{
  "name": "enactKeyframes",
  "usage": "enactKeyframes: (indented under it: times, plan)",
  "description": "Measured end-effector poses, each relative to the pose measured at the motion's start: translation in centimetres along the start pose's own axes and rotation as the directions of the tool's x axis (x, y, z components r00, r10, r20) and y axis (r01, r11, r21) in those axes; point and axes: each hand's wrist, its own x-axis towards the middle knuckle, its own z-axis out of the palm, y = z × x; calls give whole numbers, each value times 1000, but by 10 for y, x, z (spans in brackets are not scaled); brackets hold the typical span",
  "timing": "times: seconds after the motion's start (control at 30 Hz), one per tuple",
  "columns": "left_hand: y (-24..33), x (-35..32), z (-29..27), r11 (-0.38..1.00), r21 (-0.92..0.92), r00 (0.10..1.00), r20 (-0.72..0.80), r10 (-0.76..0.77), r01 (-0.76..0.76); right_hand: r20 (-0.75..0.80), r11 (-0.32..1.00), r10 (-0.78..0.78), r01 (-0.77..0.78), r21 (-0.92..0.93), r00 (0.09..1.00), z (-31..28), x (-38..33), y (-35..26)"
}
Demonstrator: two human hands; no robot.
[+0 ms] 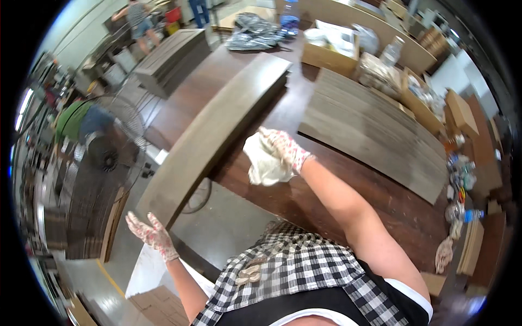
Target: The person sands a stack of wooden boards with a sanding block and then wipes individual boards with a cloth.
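Note:
A white cloth (263, 160) hangs bunched from my right hand (288, 149), whose gloved fingers are closed on it above the brown tabletop (331, 190). Just left of the cloth lies a long grey-brown wooden board (212, 122), thick at its edge and running from far right to near left. My left hand (152, 236), in a white glove with a red pattern, is at the board's near end. Its fingers are apart and hold nothing; whether they touch the board I cannot tell.
Right of my right hand lies a wide stack of grey-brown panels (375, 136). Behind it stand an open cardboard box (331, 57) and a clear bottle (391, 51). Crumpled grey plastic (254, 32) lies at the far edge. A fan (106, 152) and two people working are at the left.

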Motion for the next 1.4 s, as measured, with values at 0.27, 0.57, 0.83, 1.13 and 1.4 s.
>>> enactKeyframes:
  times: [0.27,0.57,0.83,1.13,1.4]
  plan:
    - [206,-36,96,449,-833,796,495,348,322,-332,988,-59,8,-153,942,-156,-139,37]
    - [377,-65,188,541,-729,605,668,433,418,-991,869,-109,477,-132,-76,-397,-352,62]
    - [406,-58,206,647,-656,491,741,458,387,-988,993,-7,118,11,153,-472,-381,66]
    - [416,-51,219,495,-543,384,836,392,678,-956,947,-71,320,24,283,-471,-396,68]
    - [407,-45,216,461,-514,362,851,380,723,-875,686,137,593,422,464,-476,-374,76]
